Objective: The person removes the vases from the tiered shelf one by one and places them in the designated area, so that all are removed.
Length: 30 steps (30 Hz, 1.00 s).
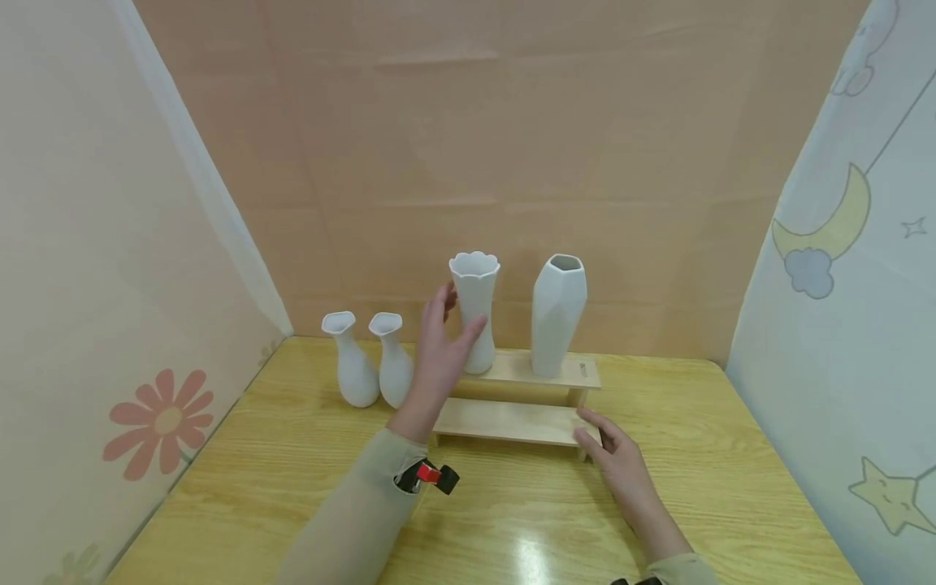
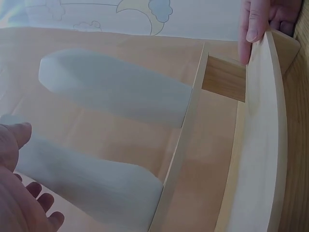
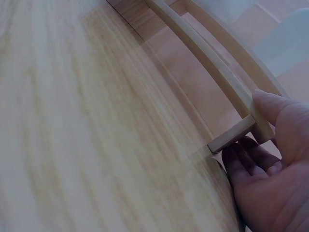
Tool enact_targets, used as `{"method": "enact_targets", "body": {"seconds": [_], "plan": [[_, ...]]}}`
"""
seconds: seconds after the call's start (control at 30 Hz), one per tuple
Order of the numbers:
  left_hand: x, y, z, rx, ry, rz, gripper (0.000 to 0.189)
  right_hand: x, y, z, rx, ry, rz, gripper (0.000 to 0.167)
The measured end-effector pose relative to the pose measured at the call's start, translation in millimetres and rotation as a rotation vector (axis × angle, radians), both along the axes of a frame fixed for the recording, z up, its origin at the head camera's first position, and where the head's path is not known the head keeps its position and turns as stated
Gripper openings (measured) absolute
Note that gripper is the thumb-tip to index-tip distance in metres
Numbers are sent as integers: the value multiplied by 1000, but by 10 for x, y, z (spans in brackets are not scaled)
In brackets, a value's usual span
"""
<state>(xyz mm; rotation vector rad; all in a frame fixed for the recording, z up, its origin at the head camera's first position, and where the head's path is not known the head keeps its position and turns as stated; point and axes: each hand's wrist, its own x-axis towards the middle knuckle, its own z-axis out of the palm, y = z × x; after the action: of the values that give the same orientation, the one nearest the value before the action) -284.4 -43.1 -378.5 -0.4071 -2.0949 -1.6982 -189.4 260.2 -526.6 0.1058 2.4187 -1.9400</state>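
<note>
My left hand (image 1: pixel 442 349) is at the left side of a white vase with a scalloped rim (image 1: pixel 475 280), thumb across its front and fingers spread beside it. In the left wrist view, the fingertips (image 2: pixel 46 202) lie just off this vase's edge. The vase stands upright on the upper step of a two-step wooden stand (image 1: pixel 512 418). My right hand (image 1: pixel 621 467) grips the right end of the lower step, thumb on top and fingers around the end, as the right wrist view shows. To the right on the upper step stands a faceted white vase (image 1: pixel 557 317).
Left of the stand, two slim-necked white vases (image 1: pixel 356 374) (image 1: pixel 395 370) stand on the wood-grain table (image 1: pixel 278 479). A tan backdrop (image 1: pixel 512 146) hangs behind, with patterned cloths at the left (image 1: pixel 73 284) and right (image 1: pixel 841 341).
</note>
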Motion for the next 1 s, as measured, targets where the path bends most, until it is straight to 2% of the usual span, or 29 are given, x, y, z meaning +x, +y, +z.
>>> {"method": "enact_targets", "body": {"seconds": [0.27, 0.43, 0.63, 0.77, 1.0], "plan": [[-108, 79, -31, 15, -38, 1, 69, -3, -5, 3, 13, 20, 12, 69], [-140, 98, -53, 36, -48, 3, 66, -8, -5, 0, 8, 23, 12, 69], [-155, 120, -52, 47, -72, 23, 63, -13, 0, -6, 10, 21, 9, 70], [-165, 130, -62, 51, -62, 25, 63, -15, 3, -9, 6, 18, 8, 70], [-120, 142, -58, 75, -57, 35, 62, -17, 7, -4, 11, 17, 6, 70]]}}
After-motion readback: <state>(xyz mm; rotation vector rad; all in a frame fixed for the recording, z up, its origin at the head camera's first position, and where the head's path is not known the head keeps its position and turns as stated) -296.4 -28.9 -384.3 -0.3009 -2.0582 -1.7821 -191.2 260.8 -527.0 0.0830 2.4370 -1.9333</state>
